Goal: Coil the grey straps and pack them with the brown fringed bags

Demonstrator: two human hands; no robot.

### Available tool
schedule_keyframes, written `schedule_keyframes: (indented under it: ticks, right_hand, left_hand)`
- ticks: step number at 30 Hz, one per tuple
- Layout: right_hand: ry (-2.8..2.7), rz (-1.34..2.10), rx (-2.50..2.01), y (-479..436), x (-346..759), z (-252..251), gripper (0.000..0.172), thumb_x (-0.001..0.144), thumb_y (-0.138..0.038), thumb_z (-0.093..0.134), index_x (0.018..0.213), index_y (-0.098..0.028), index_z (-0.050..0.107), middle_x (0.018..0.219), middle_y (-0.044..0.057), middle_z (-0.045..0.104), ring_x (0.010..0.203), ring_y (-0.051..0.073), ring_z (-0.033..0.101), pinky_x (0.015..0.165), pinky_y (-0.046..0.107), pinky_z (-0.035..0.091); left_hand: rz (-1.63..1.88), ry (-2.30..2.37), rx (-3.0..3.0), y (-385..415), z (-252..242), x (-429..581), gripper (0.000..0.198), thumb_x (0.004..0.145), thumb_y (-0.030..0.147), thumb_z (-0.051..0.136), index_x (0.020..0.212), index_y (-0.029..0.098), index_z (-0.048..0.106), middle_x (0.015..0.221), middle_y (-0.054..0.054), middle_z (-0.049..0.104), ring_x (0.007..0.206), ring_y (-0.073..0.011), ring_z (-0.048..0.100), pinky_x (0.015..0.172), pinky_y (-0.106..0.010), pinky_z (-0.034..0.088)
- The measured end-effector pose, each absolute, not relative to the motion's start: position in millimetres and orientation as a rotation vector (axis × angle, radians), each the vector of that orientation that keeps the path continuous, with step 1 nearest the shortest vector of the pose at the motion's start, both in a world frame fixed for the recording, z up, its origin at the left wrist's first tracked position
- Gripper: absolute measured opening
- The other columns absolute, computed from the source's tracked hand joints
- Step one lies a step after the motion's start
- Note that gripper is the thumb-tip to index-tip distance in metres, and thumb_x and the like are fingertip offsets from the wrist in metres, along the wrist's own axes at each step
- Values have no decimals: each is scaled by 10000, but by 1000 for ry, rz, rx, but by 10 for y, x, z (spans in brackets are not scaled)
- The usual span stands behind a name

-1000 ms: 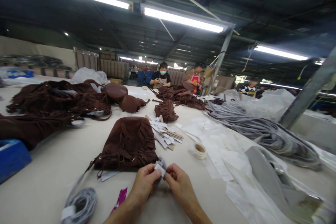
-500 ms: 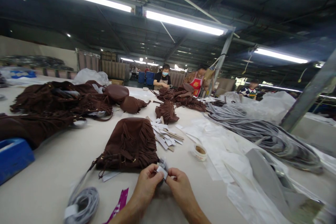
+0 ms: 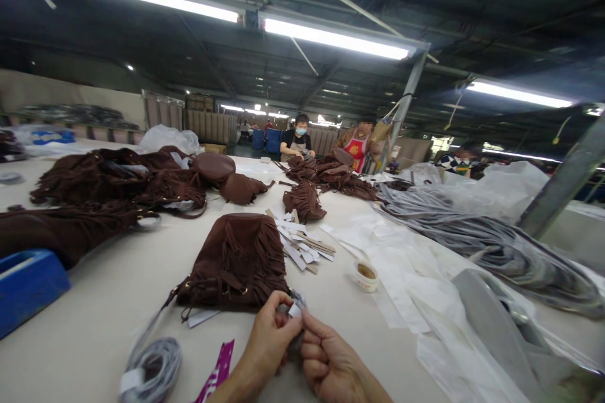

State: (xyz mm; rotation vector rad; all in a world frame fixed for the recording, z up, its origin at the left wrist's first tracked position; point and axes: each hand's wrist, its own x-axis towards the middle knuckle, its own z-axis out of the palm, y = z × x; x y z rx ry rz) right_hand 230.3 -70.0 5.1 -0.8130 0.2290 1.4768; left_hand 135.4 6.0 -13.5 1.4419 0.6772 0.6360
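In front of me a dark brown fringed bag (image 3: 236,261) lies on the table. At its lower right corner my left hand (image 3: 271,337) pinches a small white paper strip (image 3: 295,311) against a grey wrapped strap (image 3: 299,298), which is mostly hidden by the fingers. My right hand (image 3: 331,352) is closed, thumb and index finger meeting at the strip's right edge, the other fingers curled in. On the bag's left side another strap runs down to a grey coil (image 3: 163,362) with a white band (image 3: 132,381) around it.
Behind the bag lie loose paper strips (image 3: 302,252) and a tape roll (image 3: 366,276). A grey tape dispenser (image 3: 496,321) and bundled grey straps (image 3: 472,245) are on the right. Brown bags (image 3: 118,182) and a blue container (image 3: 31,289) occupy the left. Co-workers (image 3: 297,138) are across the table.
My right fingers have curled inward, and less of the white strip shows between the hands. My left hand keeps its pinch. The view has shifted slightly.
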Motion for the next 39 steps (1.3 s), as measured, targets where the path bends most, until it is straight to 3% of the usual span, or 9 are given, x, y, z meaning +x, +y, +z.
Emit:
schedule_keyframes:
  ticks: [6,10,14,18,23,29,35,39]
  right_hand:
    - [222,1433,-763,-683,2315,-44,332,876,-232,652,667,-171,401,429,-152,207,280,-15,173,305,87,59]
    - [241,1406,-760,-667,2298,-44,326,944,-264,547,669,-170,399,428,-143,228,274,-15,171,303,86,59]
    - [264,1365,-770,-681,2282,0,379,1000,-281,413,639,-179,358,423,-137,209,265,-10,177,312,91,45]
    - [243,1374,-791,-690,2301,-20,370,989,-257,436,636,-180,357,427,-136,212,270,-10,181,318,92,43]
    - [174,1366,-846,-697,2315,-67,344,974,-225,462,649,-184,355,414,-139,203,276,-8,175,326,94,42]
    - [19,1331,-955,-697,2260,-53,314,838,-229,672,707,-191,390,405,-147,225,301,-4,161,345,107,35]
    - [-144,1294,-1029,-672,2196,-82,491,647,-343,824,718,-209,357,412,-162,206,332,-6,124,354,131,19]
    - [-242,1256,-1105,-645,2166,-134,505,609,-417,814,746,-210,375,434,-160,198,343,-3,137,351,131,24]
  left_hand:
    - [722,777,1335,68,-213,1414,538,571,526,695,854,231,344,484,111,472,284,-52,303,283,-166,200]
    - [756,782,1286,92,-241,1409,597,524,556,728,848,229,349,505,93,513,280,-57,336,290,-170,200]
    - [655,684,1241,143,-224,1366,504,542,560,692,751,213,392,437,95,460,293,-65,386,324,-160,240]
    - [556,676,1137,165,-167,1335,404,555,525,622,680,209,404,469,77,489,297,-82,442,324,-163,245]
    - [557,761,1235,182,-105,1329,269,540,458,537,598,211,450,354,66,420,271,-82,357,312,-173,184]
    - [616,807,1284,277,-51,1297,195,465,375,509,500,186,471,366,65,379,307,-36,237,347,-179,112]
    - [558,868,1297,338,-19,1278,158,480,338,470,533,191,488,377,71,379,317,-51,217,357,-183,106]
    - [530,912,1384,378,49,1283,88,486,272,465,502,186,477,371,58,385,331,-63,235,370,-194,115]
